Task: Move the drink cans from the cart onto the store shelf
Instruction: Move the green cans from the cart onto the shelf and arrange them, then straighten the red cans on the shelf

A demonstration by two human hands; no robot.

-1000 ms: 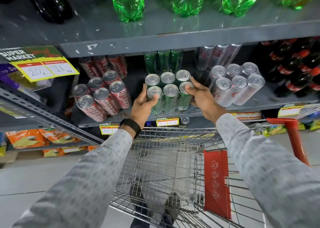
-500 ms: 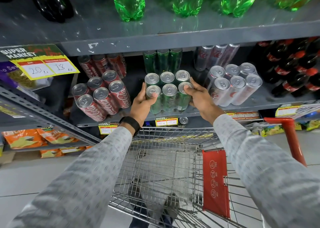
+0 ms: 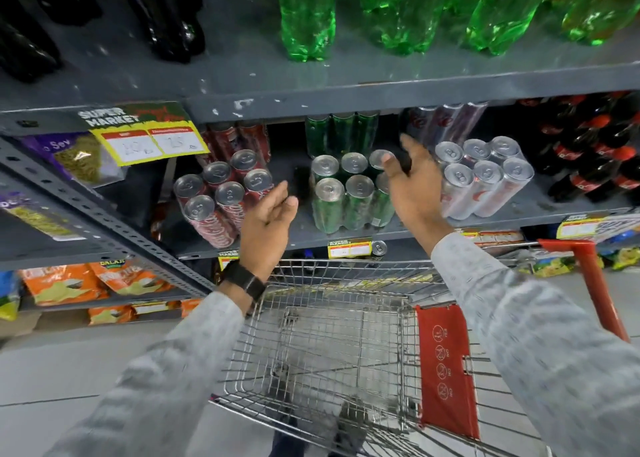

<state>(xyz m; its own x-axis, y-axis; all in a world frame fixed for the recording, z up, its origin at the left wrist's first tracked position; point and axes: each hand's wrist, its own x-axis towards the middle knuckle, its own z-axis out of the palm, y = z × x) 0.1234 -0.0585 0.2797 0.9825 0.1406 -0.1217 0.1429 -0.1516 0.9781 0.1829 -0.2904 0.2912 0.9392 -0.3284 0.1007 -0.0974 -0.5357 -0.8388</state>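
Grey store shelf (image 3: 346, 238), green cans (image 3: 349, 193) (shrink-wrapped, silver tops), both hands' fingers spread.

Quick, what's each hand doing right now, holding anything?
Left hand: open, empty, just off the shrink-wrapped pack of green drink cans.
Right hand: open, empty, in front of that pack's right side.

Shelf (image 3: 346, 238): three can packs in a row
Middle pack (image 3: 346, 193): between left pack (image 3: 221, 196) and right pack (image 3: 485, 176)
Cart (image 3: 329, 335): before the shelf, below
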